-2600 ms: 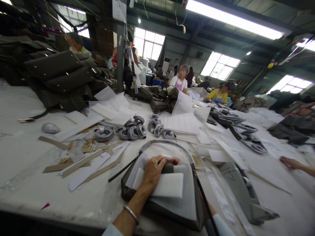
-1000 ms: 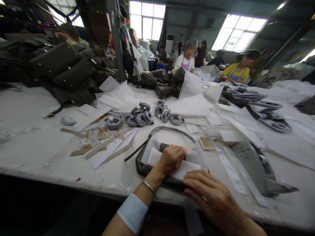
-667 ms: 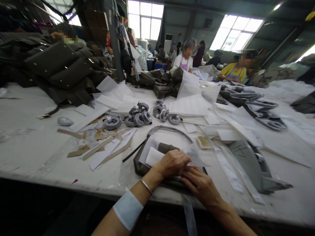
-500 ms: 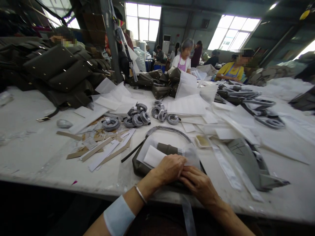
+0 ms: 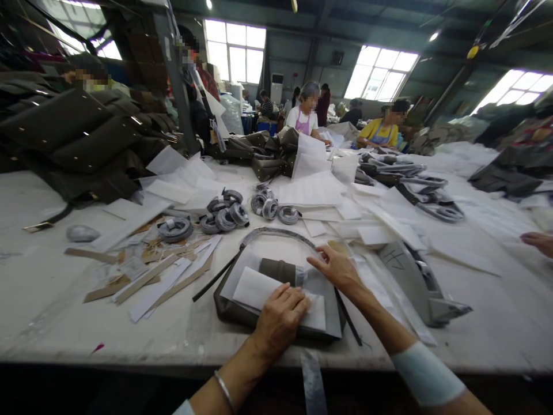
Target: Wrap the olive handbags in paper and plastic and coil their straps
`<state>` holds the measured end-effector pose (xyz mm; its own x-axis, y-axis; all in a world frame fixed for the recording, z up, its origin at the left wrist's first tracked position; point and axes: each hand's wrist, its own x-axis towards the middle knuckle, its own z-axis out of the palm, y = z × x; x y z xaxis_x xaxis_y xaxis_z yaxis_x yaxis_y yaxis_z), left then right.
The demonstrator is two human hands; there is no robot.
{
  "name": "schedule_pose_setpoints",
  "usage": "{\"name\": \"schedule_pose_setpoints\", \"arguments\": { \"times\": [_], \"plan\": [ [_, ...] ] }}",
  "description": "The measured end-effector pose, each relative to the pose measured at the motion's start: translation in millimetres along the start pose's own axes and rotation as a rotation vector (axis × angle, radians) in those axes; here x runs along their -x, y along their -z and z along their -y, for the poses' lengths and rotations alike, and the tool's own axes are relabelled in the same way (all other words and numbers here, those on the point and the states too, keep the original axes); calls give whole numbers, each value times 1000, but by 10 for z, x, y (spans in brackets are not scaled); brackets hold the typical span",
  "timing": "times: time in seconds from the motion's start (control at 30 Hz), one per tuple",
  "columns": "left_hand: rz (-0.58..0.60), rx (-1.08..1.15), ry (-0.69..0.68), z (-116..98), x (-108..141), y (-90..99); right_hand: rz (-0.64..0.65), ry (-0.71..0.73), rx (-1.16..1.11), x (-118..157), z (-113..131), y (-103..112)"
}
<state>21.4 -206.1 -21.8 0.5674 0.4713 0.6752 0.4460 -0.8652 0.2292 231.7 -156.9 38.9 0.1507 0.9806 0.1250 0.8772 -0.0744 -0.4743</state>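
Observation:
A dark olive handbag (image 5: 228, 305) lies on the table in front of me, its grey-wrapped handle (image 5: 276, 231) arching away from me. White foam sheeting (image 5: 253, 288) covers part of the bag, and a rolled olive piece (image 5: 275, 270) rests above it. My left hand (image 5: 280, 314) lies on the foam with its fingers bent slightly over it, pressing it to the bag. Near the right end of the handle is my right hand (image 5: 337, 265), fingers apart and holding nothing visible. A dark strap (image 5: 216, 278) sticks out at the bag's left.
Coiled wrapped straps (image 5: 224, 213) and cardboard strips (image 5: 155, 276) lie beyond and left. A grey panel (image 5: 410, 282), clear strips and a small dish (image 5: 339, 248) are on the right. Stacked olive bags (image 5: 73, 132) stand back left. Co-workers sit across; another person's hand (image 5: 540, 242) shows far right.
My hands have parted: the right moved up off the lower edge toward the handle, while the left stayed on the foam. The view has shifted right, and a person's hand has appeared far right.

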Motion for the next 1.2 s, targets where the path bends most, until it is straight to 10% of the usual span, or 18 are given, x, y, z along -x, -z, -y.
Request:
{"name": "schedule_pose_setpoints", "arguments": {
  "times": [0.17,0.4,0.7,0.9,1.2],
  "plan": [
    [-22,1,13,-6,6,-2,211,-39,91,-282,-4,-142],
    [-16,65,29,4,18,-19,149,-110,196,-327,-200,-167],
    [-2,68,47,2,26,-21,54,440,5,156,-159,-74],
    [-56,148,34,10,4,23,-35,441,-141,386,-238,-60],
    [-74,121,70,-1,7,40,176,481,-122,517,9,-25]
  ]
}}
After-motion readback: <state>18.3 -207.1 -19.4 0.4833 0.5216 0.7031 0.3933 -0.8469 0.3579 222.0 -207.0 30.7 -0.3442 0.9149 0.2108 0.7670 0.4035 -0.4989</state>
